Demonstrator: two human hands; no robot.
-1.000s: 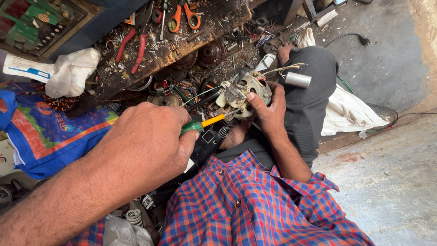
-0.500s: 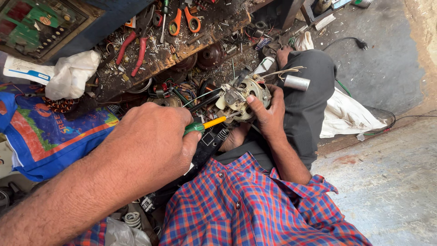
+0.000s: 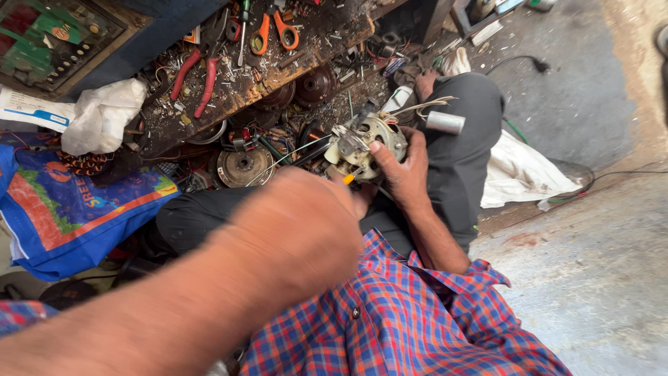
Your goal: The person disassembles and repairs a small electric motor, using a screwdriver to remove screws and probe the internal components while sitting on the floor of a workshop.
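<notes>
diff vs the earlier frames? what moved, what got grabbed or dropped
The left hand has come up toward the camera and now hides the green screwdriver handle; only the yellow shaft shows, still at the motor. Whether the handle is still gripped cannot be seen. Nothing visibly let go. The right hand still holds the motor over the lap; the red pliers and orange cutters lie unmoved.

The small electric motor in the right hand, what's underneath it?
Under the motor, the right hand cups it above a dark trouser knee. A yellow screwdriver shaft pokes in below. The left hand is blurred and covers the screwdriver's handle.
</notes>
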